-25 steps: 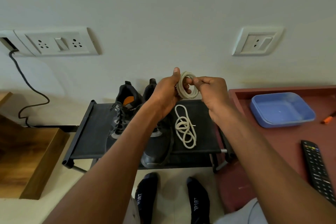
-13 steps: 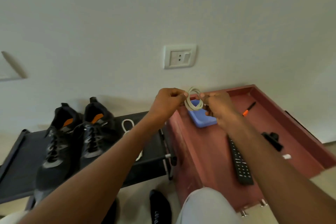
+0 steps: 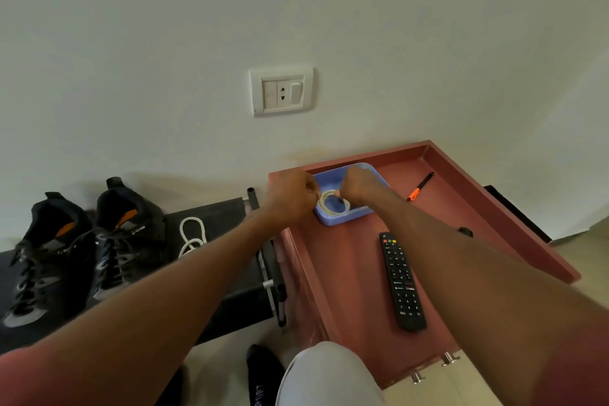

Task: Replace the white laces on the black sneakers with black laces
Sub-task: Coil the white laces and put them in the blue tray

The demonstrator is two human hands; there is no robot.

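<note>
— Where have we got to with the white laces?

— A second ago we held the coiled white lace [image 3: 334,204] up over the shoe rack [image 3: 227,303]; now we've swung right, and both hands are down at the blue tray [image 3: 372,175] on the red tabletop [image 3: 346,274]. The coil sits in the tray. Our left hand [image 3: 291,196] and right hand [image 3: 357,185] are both curled at its edge, fingers drawn together; whether they pinch the coil or have let go, we cannot tell from here.

— So what does that mean for the job?

— We judge it's tidying up: the sneakers already show dark lacing, so this looks like stowing the old laces.

— Count things for us.

— Two black sneakers [image 3: 82,251], side by side on the rack. Two white laces: the one in the tray, and a second white lace [image 3: 192,237] lying loose on the rack just beside the right-hand shoe, partly hidden by our left arm. One tray, one remote [image 3: 400,280], one orange-tipped pen [image 3: 420,186], one wall socket [image 3: 281,91].
</note>
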